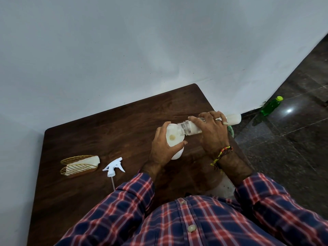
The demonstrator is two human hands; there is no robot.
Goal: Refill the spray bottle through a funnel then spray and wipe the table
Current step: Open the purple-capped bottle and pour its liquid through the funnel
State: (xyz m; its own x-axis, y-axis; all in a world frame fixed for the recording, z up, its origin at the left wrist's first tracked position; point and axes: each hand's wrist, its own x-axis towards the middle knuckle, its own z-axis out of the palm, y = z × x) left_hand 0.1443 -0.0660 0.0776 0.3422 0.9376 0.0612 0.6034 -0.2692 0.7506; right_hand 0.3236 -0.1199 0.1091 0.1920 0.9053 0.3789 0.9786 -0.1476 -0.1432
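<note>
The right hand (211, 132) grips the clear refill bottle (193, 128) tipped almost flat — long axis running right to left, mouth over the funnel (174, 136) — which the left hand (164, 146) clasps atop the spray bottle (177, 154) on the table (106, 132).

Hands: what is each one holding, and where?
The right hand grips the tipped clear bottle around its middle. The left hand holds the white funnel by its rim, atop the spray bottle.
</note>
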